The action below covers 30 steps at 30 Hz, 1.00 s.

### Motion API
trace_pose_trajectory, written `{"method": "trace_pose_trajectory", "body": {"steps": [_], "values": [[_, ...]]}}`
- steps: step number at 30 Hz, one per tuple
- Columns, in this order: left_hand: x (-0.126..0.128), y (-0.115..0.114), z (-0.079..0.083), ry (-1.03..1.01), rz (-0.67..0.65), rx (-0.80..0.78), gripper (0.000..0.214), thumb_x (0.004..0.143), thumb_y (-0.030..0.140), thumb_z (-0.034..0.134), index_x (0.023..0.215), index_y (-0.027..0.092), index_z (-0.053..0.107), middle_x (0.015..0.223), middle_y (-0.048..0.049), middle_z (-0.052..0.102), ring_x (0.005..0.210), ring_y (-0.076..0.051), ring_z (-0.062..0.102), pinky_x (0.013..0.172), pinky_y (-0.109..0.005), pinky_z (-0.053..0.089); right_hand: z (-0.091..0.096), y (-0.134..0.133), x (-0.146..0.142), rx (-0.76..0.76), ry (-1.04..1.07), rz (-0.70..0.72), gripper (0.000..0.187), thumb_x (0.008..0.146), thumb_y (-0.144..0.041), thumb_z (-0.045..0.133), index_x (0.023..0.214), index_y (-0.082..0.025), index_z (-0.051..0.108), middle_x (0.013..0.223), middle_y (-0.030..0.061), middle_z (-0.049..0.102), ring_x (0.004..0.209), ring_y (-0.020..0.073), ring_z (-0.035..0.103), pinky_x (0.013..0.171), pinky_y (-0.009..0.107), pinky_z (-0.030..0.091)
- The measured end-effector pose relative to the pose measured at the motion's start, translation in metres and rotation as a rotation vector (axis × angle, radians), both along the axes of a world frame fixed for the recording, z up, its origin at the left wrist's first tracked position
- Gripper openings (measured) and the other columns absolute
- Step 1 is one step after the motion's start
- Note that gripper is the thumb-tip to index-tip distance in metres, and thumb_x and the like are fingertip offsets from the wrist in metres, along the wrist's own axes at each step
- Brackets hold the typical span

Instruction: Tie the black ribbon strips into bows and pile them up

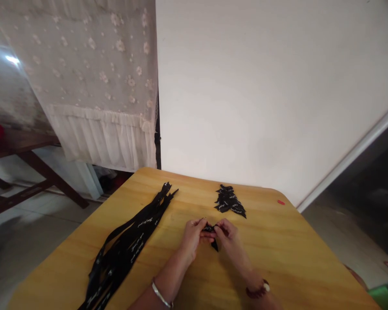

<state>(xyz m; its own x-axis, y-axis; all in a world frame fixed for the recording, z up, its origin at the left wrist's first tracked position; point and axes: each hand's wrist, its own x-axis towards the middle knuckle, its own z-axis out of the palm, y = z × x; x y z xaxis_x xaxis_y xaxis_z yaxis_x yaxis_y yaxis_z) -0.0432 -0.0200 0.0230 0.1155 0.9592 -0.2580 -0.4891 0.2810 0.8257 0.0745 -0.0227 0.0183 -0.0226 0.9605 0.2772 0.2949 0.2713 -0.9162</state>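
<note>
Between my two hands, over the middle of the wooden table (261, 258), is a black ribbon (215, 245) with white lettering, partly folded or knotted. My left hand (194, 237) pinches it from the left, fingers bent beneath it. On the other side my right hand (228, 234) grips it between thumb and fingertips. One pointed tail hangs below the fingers. To the left lies a bundle of long black ribbons (132, 241) with white script. Beyond my hands sits a small pile of black ribbon bows (228, 200); their exact shape is hard to make out.
A small red object (281, 202) lies near the table's far right corner. Behind the table stands a white wall panel (245, 94), with a floral lace curtain (106, 77) to its left. A dark wooden stand (48, 172) is at far left.
</note>
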Motion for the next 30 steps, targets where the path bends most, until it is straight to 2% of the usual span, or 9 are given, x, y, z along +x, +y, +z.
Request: {"method": "trace_pose_trajectory", "body": {"steps": [4, 9, 11, 13, 16, 18, 22, 30], "values": [[0.003, -0.003, 0.002, 0.031, 0.044, 0.007, 0.027, 0.062, 0.037, 0.056, 0.061, 0.012, 0.048, 0.048, -0.003, 0.059, 0.04, -0.015, 0.057, 0.038, -0.023, 0.043, 0.001, -0.005, -0.003, 0.041, -0.035, 0.023, 0.014, 0.072, -0.024, 0.045, 0.06, -0.019, 0.041, 0.052, -0.0047, 0.041, 0.049, 0.01, 0.041, 0.046, 0.021, 0.033], [0.003, -0.003, 0.003, 0.025, 0.082, 0.002, 0.026, 0.063, 0.037, 0.055, 0.059, 0.012, 0.047, 0.048, -0.0028, 0.058, 0.038, -0.015, 0.056, 0.036, -0.022, 0.042, 0.003, -0.008, -0.006, 0.056, -0.052, 0.041, 0.011, 0.073, -0.022, 0.042, 0.063, -0.019, 0.041, 0.058, -0.0032, 0.044, 0.052, 0.0105, 0.043, 0.049, 0.021, 0.036], [0.001, -0.003, 0.005, -0.014, 0.053, -0.014, 0.025, 0.063, 0.036, 0.056, 0.06, 0.012, 0.048, 0.05, -0.0042, 0.06, 0.041, -0.016, 0.057, 0.038, -0.023, 0.043, 0.004, -0.007, -0.005, 0.045, -0.036, 0.011, 0.012, 0.073, -0.024, 0.043, 0.062, -0.019, 0.04, 0.057, -0.0033, 0.043, 0.052, 0.0108, 0.043, 0.049, 0.021, 0.036], [-0.001, -0.003, 0.006, -0.075, -0.034, -0.026, 0.024, 0.062, 0.033, 0.058, 0.064, 0.01, 0.052, 0.057, -0.0068, 0.062, 0.049, -0.016, 0.06, 0.043, -0.023, 0.045, 0.007, -0.006, -0.003, 0.029, -0.019, -0.014, 0.014, 0.072, -0.026, 0.044, 0.06, -0.019, 0.039, 0.054, -0.0037, 0.042, 0.051, 0.0108, 0.042, 0.047, 0.021, 0.035], [-0.004, -0.003, 0.006, -0.13, -0.137, -0.02, 0.022, 0.056, 0.023, 0.065, 0.069, 0.008, 0.056, 0.065, -0.0086, 0.063, 0.058, -0.017, 0.061, 0.051, -0.023, 0.047, 0.011, -0.005, -0.001, 0.013, -0.009, -0.026, 0.016, 0.071, -0.027, 0.046, 0.058, -0.019, 0.04, 0.051, -0.0045, 0.04, 0.048, 0.0103, 0.041, 0.045, 0.021, 0.034], [-0.004, -0.003, 0.005, -0.129, -0.13, -0.014, 0.021, 0.053, 0.018, 0.067, 0.069, 0.008, 0.057, 0.063, -0.0075, 0.063, 0.058, -0.017, 0.061, 0.053, -0.023, 0.048, 0.013, -0.006, 0.0, 0.006, 0.004, -0.009, 0.016, 0.07, -0.028, 0.047, 0.058, -0.018, 0.042, 0.052, -0.0042, 0.042, 0.049, 0.0104, 0.042, 0.046, 0.021, 0.034], [-0.003, -0.003, 0.002, -0.115, -0.121, 0.001, 0.017, 0.055, 0.017, 0.066, 0.065, 0.007, 0.057, 0.057, -0.0071, 0.062, 0.054, -0.016, 0.06, 0.051, -0.023, 0.047, 0.013, -0.007, 0.0, -0.024, 0.039, 0.043, 0.016, 0.071, -0.031, 0.048, 0.065, -0.017, 0.046, 0.058, -0.0017, 0.049, 0.054, 0.0117, 0.047, 0.049, 0.021, 0.037], [-0.002, -0.002, 0.003, -0.082, -0.08, -0.059, 0.015, 0.056, 0.017, 0.065, 0.062, 0.006, 0.057, 0.054, -0.0089, 0.062, 0.055, -0.018, 0.061, 0.049, -0.023, 0.047, 0.009, -0.003, 0.0, 0.033, -0.059, -0.026, 0.02, 0.073, -0.034, 0.046, 0.06, -0.018, 0.043, 0.053, -0.0037, 0.043, 0.049, 0.0106, 0.041, 0.047, 0.021, 0.034]]}}
